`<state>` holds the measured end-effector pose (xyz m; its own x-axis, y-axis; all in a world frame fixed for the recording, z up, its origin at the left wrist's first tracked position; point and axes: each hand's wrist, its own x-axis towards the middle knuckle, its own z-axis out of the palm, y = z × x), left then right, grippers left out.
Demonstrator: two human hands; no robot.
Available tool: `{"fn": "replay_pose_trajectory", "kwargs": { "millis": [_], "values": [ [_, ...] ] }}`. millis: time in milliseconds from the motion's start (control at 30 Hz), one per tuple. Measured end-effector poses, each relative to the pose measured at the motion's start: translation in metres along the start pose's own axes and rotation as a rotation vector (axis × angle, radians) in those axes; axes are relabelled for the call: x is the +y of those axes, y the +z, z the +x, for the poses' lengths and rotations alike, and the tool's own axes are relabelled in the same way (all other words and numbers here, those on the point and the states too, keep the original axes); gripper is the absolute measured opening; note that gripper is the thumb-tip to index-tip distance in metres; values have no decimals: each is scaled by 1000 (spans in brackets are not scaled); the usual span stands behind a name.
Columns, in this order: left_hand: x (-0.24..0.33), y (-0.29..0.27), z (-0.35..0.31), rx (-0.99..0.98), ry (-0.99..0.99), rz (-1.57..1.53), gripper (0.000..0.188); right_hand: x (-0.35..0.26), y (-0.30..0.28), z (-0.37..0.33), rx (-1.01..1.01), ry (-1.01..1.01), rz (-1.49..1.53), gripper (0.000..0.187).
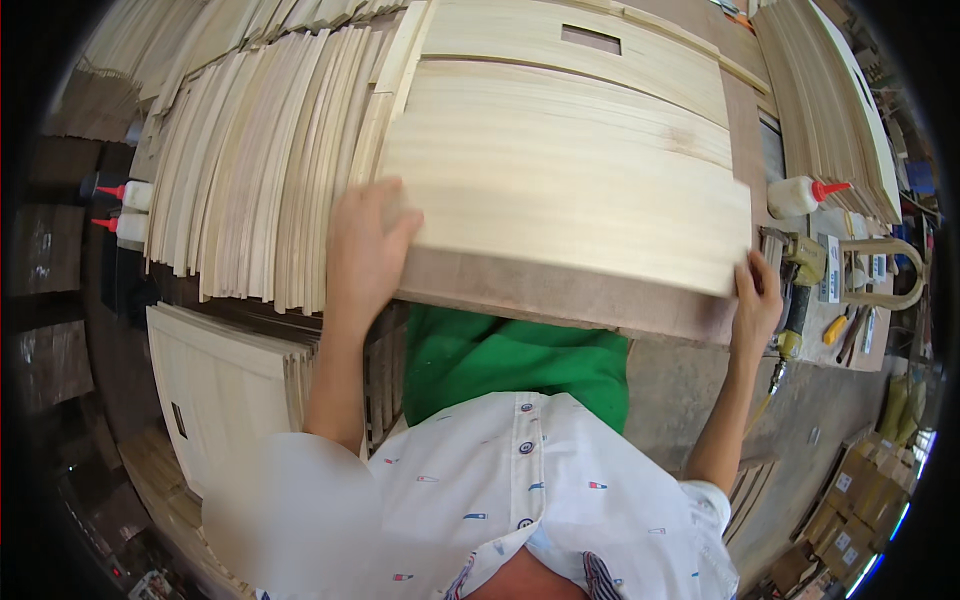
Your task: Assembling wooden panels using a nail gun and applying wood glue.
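Observation:
A pale wooden board (pixel 570 180) lies level over the bench in front of me, its near edge a little blurred. My left hand (pixel 368 240) is at its near left corner, fingers curled against the edge and slightly smeared. At the near right corner, my right hand (pixel 760 292) grips the same board between thumb and fingers. Just beyond it rests a second pale panel (pixel 480 35) with a rectangular slot cut through. Brown bench top (pixel 560 283) shows along the near side.
Thin wooden strips (pixel 270 160) are packed upright at the left. Slotted panels (pixel 225 390) stand below them. On the right are a glue bottle (pixel 793 197) with red tip, a nail gun (pixel 800 260) with hose, a curved wooden frame (pixel 905 270) and stacked boards (pixel 825 100).

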<state>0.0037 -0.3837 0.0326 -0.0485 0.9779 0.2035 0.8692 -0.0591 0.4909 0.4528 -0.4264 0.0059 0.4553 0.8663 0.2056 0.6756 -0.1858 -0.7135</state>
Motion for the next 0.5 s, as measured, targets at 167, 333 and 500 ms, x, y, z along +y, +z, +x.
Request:
{"fn": "replay_pose_trajectory", "kwargs": {
  "millis": [167, 333, 500],
  "values": [
    [6, -7, -44, -116, -125, -62, 38, 11, -12, -58, -28, 169, 105, 30],
    [4, -10, -48, -116, -129, -22, 38, 11, -8, -60, -17, 161, 79, 29],
    [1, -8, -53, -156, -144, -6, 38, 17, -7, -62, -39, 114, 25, 28]
  ]
}}
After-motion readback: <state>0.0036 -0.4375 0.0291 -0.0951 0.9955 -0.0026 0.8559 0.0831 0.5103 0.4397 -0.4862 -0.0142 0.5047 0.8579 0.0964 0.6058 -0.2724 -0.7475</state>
